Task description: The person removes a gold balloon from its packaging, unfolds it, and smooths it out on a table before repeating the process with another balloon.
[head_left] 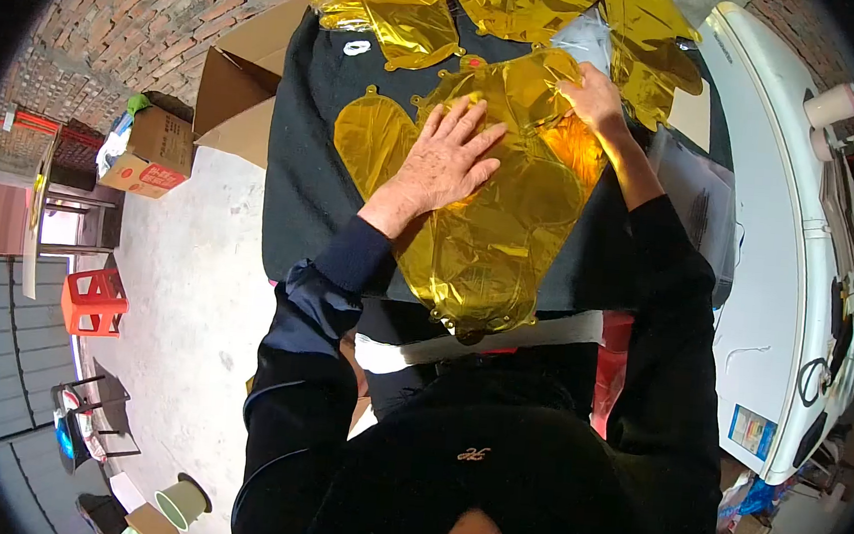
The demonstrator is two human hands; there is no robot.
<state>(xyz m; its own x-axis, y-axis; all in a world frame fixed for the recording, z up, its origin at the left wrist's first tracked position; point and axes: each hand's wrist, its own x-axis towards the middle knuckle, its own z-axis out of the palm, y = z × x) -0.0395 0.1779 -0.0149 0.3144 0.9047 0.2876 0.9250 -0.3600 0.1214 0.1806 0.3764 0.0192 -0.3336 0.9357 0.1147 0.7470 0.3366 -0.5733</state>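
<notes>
A large gold foil sheet with rounded lobes and small tabs (499,243) lies on the black cloth of the table (304,177), its lower end reaching the near edge. My left hand (443,158) rests flat on the foil, fingers spread. At the upper right my right hand (591,97) pinches the foil's edge between thumb and fingers. Just under that hand the foil looks creased and glows orange. More gold foil pieces (407,14) lie along the far side of the table. A small white ring-like item (357,49) sits on the cloth at the upper left.
Clear plastic sheets (699,193) lie at the table's right edge, beside a long white appliance (766,223). An open cardboard box (234,101) stands to the left. Farther left on the floor are a printed carton (160,151), a red stool (95,301) and a pale green bin (181,504).
</notes>
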